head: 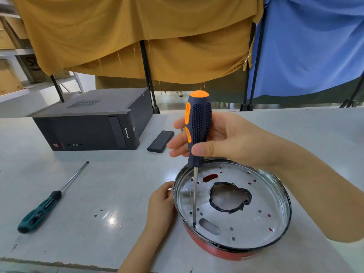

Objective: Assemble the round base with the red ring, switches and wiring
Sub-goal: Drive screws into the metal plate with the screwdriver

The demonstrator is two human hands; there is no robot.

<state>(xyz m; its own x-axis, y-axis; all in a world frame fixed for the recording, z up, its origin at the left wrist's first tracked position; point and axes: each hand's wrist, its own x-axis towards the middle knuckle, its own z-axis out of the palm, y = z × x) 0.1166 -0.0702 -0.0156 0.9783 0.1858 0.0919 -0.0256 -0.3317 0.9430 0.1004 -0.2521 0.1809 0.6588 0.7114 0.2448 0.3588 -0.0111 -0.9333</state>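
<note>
Gripping the orange-and-navy screwdriver (197, 127) upright, the right hand (222, 138) curls its fingers round the handle, the tip set at a hole near the front-left rim of the round metal base (262, 198). That base sits in the red ring (199, 242) on the counter (98, 184). The left hand (160, 205) holds its left edge. A green screwdriver (47, 201) lies well apart.

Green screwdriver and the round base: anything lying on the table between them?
Head view: a few small dark bits lie on the table between the green screwdriver and the round base; left hand holds the base's rim.
</note>
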